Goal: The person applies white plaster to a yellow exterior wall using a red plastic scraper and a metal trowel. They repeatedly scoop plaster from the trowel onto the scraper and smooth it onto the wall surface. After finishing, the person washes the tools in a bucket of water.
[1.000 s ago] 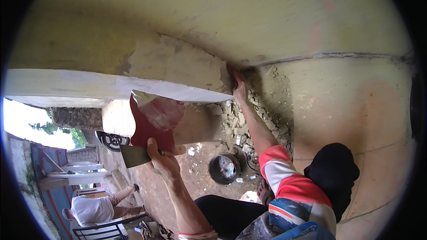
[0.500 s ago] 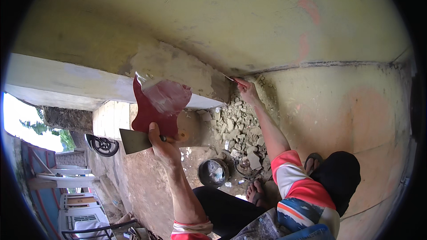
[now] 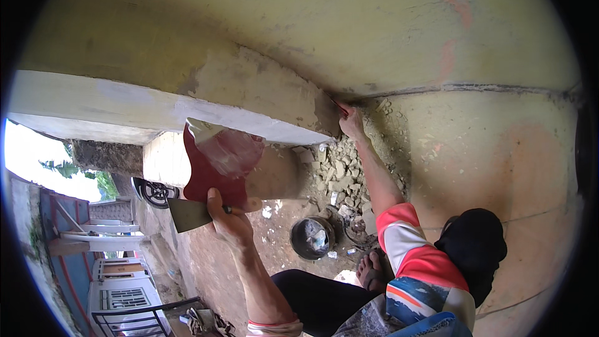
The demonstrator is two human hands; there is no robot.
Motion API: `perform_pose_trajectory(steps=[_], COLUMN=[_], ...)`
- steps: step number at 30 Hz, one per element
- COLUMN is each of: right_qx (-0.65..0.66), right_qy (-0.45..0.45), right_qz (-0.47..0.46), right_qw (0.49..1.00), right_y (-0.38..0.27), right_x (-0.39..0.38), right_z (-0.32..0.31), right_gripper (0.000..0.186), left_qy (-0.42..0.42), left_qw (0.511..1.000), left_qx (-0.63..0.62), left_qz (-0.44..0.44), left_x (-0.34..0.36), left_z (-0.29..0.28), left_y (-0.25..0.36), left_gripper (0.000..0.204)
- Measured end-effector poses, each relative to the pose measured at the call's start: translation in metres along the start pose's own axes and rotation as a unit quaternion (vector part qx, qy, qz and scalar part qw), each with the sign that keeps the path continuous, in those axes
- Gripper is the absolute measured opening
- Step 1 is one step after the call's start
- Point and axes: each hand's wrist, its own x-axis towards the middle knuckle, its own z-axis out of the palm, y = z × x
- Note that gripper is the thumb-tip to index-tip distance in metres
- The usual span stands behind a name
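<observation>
My left hand (image 3: 231, 221) grips a red curved board (image 3: 203, 168) smeared with whitish putty. Pinned in the same hand is a putty knife (image 3: 189, 214), its broad grey blade pointing left and its pale handle to the right. Further off, my right hand (image 3: 351, 123) is closed on a slim red-handled tool (image 3: 342, 109), held at the inner corner where the ledge meets the wall; its tip is too small to make out. Beside that hand, the yellowish ledge (image 3: 262, 81) carries a paler grey patch that turns darker near the corner.
Broken rubble (image 3: 340, 171) lies on the ground below the corner. A black bucket (image 3: 312, 238) with scraps inside stands near my sandalled foot (image 3: 370, 269). The yellow wall (image 3: 462, 150) rises at the right. A motorcycle wheel (image 3: 156, 193) shows at the left, beyond the ledge.
My right hand has moved closer into the corner, and the tool's pale blade, visible before, is now out of sight. The left hand keeps its hold while the whole view has shifted slightly.
</observation>
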Motion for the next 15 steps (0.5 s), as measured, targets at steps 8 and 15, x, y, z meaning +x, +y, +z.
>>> perform_pose_trajectory(steps=[8,15], right_qx=[0.140,-0.042], right_qy=[-0.043,0.097], right_qz=[-0.024,-0.093], right_qw=[0.989,0.990], right_y=[-0.066,-0.157], right_x=[-0.033,-0.003], right_z=[-0.022,0.011], right_gripper=[0.044,0.056], left_qy=[-0.024,-0.051], left_qw=[0.999,0.999], left_qx=[-0.027,0.005], left_qz=[-0.022,-0.015], left_x=[0.000,-0.009], left_z=[-0.012,-0.002], left_y=[0.001,0.017], left_gripper=[0.024,0.022])
